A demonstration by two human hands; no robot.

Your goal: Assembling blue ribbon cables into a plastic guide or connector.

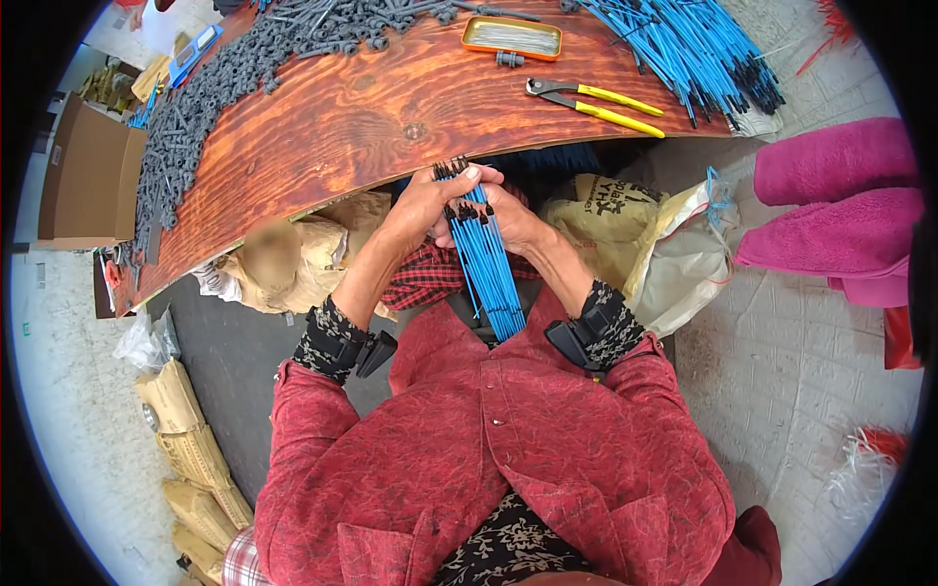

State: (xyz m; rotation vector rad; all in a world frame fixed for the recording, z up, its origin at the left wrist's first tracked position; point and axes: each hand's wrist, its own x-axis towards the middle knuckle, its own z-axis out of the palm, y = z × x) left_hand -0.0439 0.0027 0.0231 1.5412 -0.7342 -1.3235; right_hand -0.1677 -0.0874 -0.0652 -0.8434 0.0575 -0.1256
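1. Your left hand [427,207] and right hand [515,220] gripped the rod bundle [491,269], fingers curled around it.
2. Rod bundle sat just off the near edge of the table [342,112], black tips toward it.
3. Pliers [616,97] lay on the table.

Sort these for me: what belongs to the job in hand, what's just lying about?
With the job: bundle of blue rods, in left hand and right hand; likely blue rod pile.
Seemingly lying about: cardboard box, pink cloth, pliers, tin, grey parts.
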